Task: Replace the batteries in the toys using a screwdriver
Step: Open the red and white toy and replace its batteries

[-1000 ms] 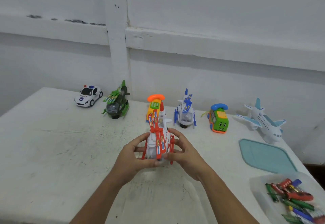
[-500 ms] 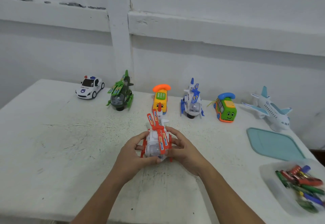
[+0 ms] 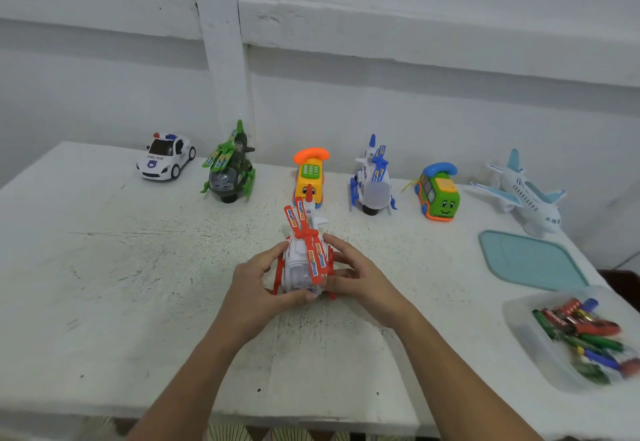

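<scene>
Red and white, the toy helicopter (image 3: 304, 264) is at the middle of the pale surface (image 3: 121, 302), its clear nose toward the camera and its tail toward 12 o'clock. Both hands are clamped on it. The left hand (image 3: 258, 288) grips its flank from 8 o'clock, thumb laid across the nose. The right hand (image 3: 360, 278) grips the other flank from 4 o'clock, fingers curled by the red skid. The red rotor blades lie folded along its top.

The palms cover the underside, so I cannot tell whether it touches the surface.

Well beyond the hands, a row of toys runs from 10 o'clock to 2 o'clock: a police car (image 3: 166, 156), a green helicopter (image 3: 228, 170), an orange phone toy (image 3: 310, 174) partly behind the held tail, a blue helicopter (image 3: 372, 177), a green phone car (image 3: 438, 195) and a white airplane (image 3: 523, 195).

At 3 o'clock lies a teal lid (image 3: 530, 260). At 4 o'clock a clear tub (image 3: 519, 316) holds batteries (image 3: 595, 342); they are blurred and cut off by the frame edge, and the red piece among them is too smeared to identify
</scene>
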